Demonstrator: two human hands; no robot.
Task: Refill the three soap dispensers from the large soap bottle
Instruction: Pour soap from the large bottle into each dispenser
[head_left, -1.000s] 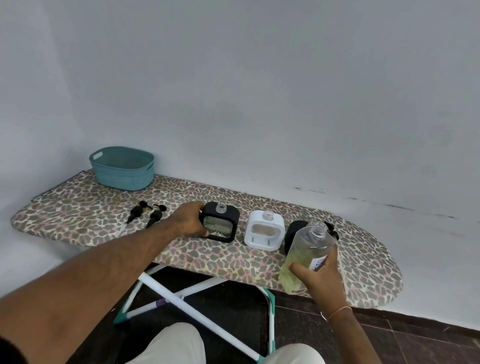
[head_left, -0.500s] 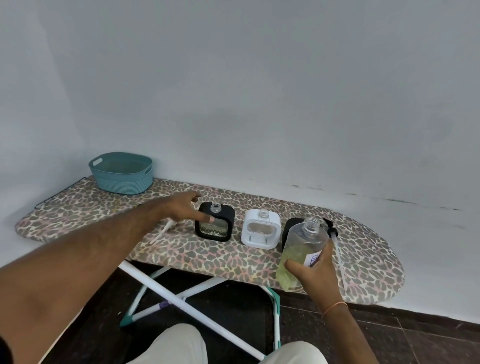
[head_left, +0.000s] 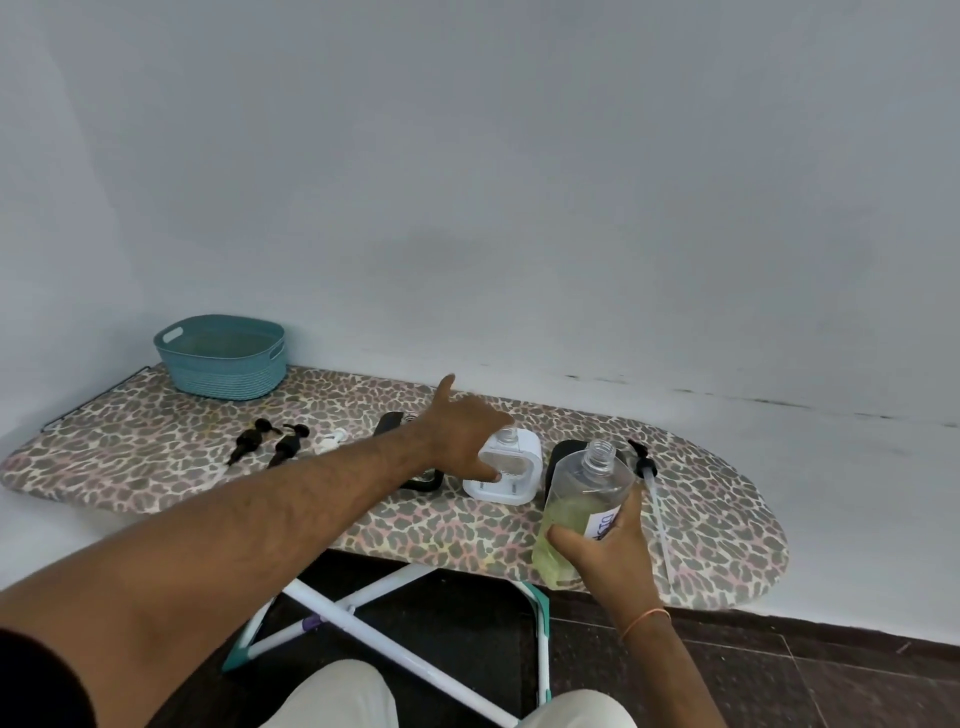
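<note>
Head view: three dispensers in a row on the ironing board (head_left: 156, 447): black dispenser (head_left: 390, 423) mostly behind the left arm, white dispenser (head_left: 522, 467) centre, second black dispenser (head_left: 563, 457) at 3 o'clock of it. Three loose pumps (head_left: 285, 444) at 9 o'clock, one long pump (head_left: 647, 470) at 3. Left hand (head_left: 467, 431) open, fingers spread over the white dispenser. Right hand (head_left: 610, 551) grip closed on the uncapped soap bottle (head_left: 582, 499), clear, yellow-green soap low. Teal basket (head_left: 223, 358) at 10 o'clock.

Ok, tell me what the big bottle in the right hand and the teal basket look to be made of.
The large clear soap bottle looks like glossy transparent plastic: the yellow-green liquid shows through its wall, and the open neck is threaded. The teal oval basket looks like matte moulded plastic, with cut-out handles and a ribbed, rope-like texture around its side; it could be woven, the view leaves that open.
</note>
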